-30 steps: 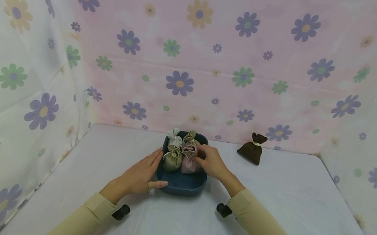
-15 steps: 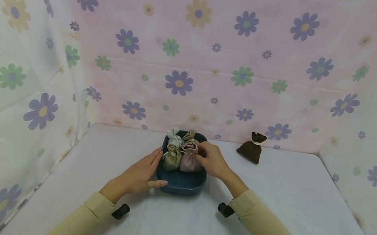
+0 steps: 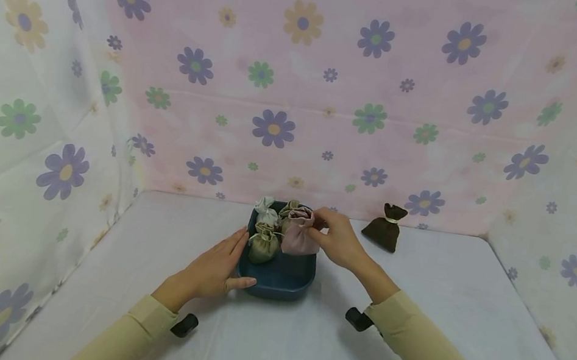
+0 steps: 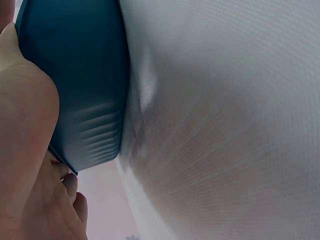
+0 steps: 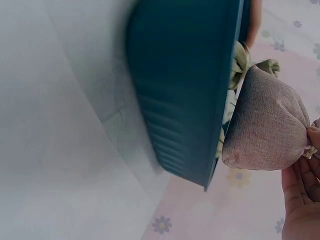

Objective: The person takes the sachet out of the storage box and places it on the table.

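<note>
My right hand [image 3: 338, 238] pinches a pink drawstring pouch [image 3: 300, 240] at its tied neck. In the right wrist view that pouch [image 5: 267, 122] hangs at the rim of a dark blue plastic bin [image 5: 185, 85], raised above it. My left hand [image 3: 216, 262] lies along the bin's left side, fingers straight, with the thumb over the front rim. Inside the bin [image 3: 278, 292] sit an olive green pouch [image 3: 263, 250], a white pouch [image 3: 265, 210] behind it, and a tan pouch [image 3: 290, 206] partly hidden by the pink one.
A dark brown pouch [image 3: 383, 230] with a pale tie stands on the white-covered table [image 3: 265, 349], right of the bin near the back edge. Flowered cloth [image 3: 326, 111] walls the back and both sides.
The pink pouch has come up from the bin floor in my right hand, which has risen slightly and shifted right. My left hand stays on the bin.
</note>
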{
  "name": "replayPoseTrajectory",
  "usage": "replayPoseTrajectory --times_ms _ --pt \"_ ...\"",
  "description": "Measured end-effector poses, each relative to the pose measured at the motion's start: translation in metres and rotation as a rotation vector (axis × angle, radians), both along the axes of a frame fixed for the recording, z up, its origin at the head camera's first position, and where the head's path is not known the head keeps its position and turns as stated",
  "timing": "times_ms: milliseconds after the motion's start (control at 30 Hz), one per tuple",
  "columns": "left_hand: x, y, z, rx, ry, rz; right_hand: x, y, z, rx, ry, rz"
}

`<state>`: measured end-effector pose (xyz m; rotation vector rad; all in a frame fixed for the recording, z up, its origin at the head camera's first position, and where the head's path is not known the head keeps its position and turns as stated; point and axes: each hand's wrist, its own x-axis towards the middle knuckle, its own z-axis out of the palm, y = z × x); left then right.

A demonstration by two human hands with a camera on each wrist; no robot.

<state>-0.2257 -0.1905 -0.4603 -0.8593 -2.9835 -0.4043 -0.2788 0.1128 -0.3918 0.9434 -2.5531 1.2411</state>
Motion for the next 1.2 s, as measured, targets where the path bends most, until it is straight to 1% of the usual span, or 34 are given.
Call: replayPoseTrajectory --times_ms 133,400,600,767,1000,1200 --pt "0.0 0.0 0.0 -0.004 -0.002 0.002 0.001 0.008 0.005 -0.018 0.0 -0.019" --pt "0.0 0.0 0.0 0.008 -0.004 0.0 -0.002 0.024 0.008 -0.02 -0.026 -0.05" --pt "0.0 -0.001 -0.002 0.003 -0.01 0.005 -0.006 0.04 0.007 -0.004 -0.042 -0.106" --pt "0.0 -0.001 -0.001 0.01 -0.014 0.004 -0.019 0.052 0.001 -0.005 -0.034 -0.162" --pt "0.001 -0.001 0.0 0.014 -0.019 0.005 -0.04 0.067 -0.013 -0.011 -0.041 -0.24" --pt "0.001 -0.001 0.0 0.018 -0.022 0.006 -0.054 0.074 -0.024 -0.019 -0.085 -0.302"
